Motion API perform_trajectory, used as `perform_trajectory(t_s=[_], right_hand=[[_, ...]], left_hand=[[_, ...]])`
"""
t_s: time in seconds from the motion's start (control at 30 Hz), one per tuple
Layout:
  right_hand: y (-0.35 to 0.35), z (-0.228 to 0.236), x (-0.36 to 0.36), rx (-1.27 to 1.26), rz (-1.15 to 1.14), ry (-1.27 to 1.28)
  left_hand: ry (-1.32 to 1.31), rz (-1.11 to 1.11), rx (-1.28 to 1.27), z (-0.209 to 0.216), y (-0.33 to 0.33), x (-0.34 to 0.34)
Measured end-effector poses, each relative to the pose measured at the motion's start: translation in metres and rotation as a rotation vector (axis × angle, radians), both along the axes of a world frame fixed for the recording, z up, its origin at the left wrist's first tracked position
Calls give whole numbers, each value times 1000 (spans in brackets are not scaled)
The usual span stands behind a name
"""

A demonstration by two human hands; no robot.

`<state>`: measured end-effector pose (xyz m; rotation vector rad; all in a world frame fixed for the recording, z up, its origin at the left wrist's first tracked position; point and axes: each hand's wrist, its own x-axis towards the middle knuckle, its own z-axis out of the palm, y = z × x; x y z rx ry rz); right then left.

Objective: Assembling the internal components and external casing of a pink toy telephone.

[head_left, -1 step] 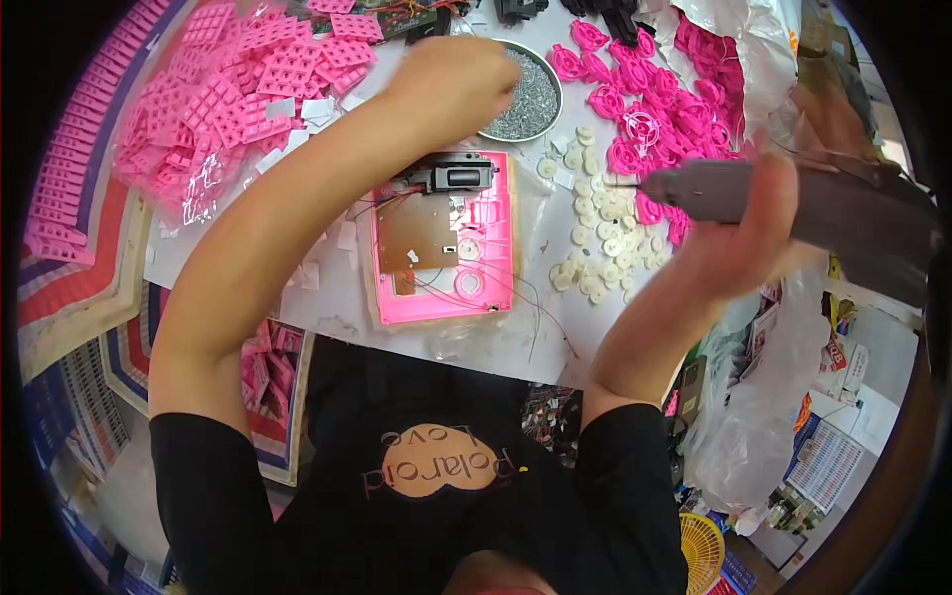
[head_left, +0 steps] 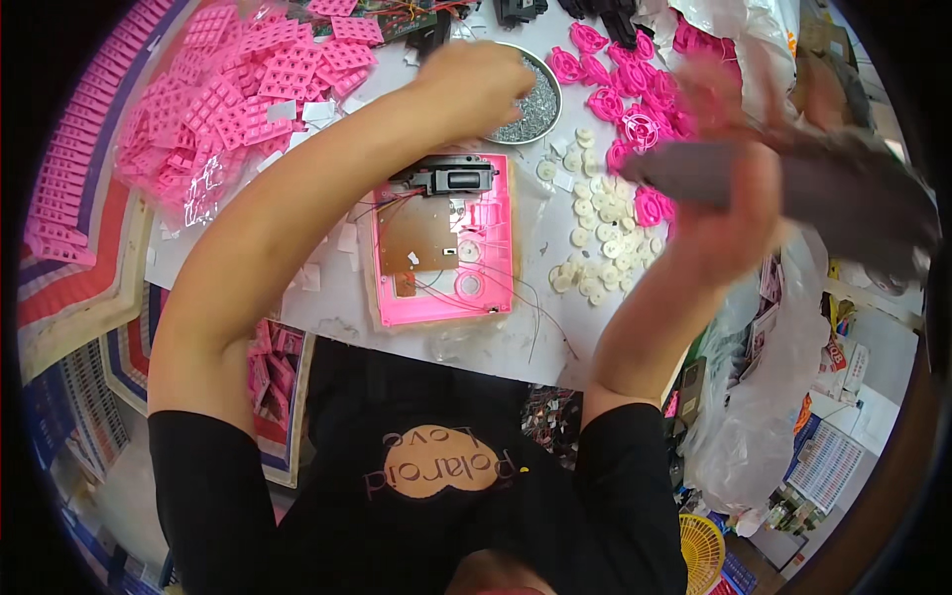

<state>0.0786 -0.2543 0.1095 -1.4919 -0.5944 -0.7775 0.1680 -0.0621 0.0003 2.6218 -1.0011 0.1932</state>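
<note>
My left hand (head_left: 478, 84) is over the left side of a round metal dish of small silver screws (head_left: 538, 107). Its fingers are curled together at the screws, and whatever they pinch is too small to make out. A dark grey electric screwdriver (head_left: 828, 188), blurred by motion, is gripped in my right hand (head_left: 739, 223), its tip pointing left above the white plastic wheels (head_left: 603, 233). Between my arms lies an open pink plastic casing (head_left: 501, 253), with a brown circuit board (head_left: 421, 233), a black mechanism (head_left: 461, 177) and thin loose wires.
Pink keypad pieces (head_left: 213, 109) are heaped at the far left, partly in clear plastic. Several pink ring-shaped parts (head_left: 635, 84) lie at the far right beside a white bag (head_left: 769, 59). Pink strips fill a tray at the left edge. A clear plastic bag (head_left: 759, 397) hangs at right.
My left hand has shifted slightly right over the screw dish. My right hand and the screwdriver have moved a little to the left, with more blur. The pink casing stays put.
</note>
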Motion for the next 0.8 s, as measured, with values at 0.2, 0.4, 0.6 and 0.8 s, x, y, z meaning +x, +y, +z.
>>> perform_trajectory(t_s=[0.2,0.4,0.6,0.8], right_hand=[[26,-19,20,64,237,540],[20,-23,26,113,306,458],[21,-27,18,53,252,507],[21,-31,14,98,283,483]], left_hand=[[39,-57,211,-25,-25,22],[5,-97,182,-35,-15,26],[14,-19,193,-18,-21,25],[173,-1,369,34,-11,23]])
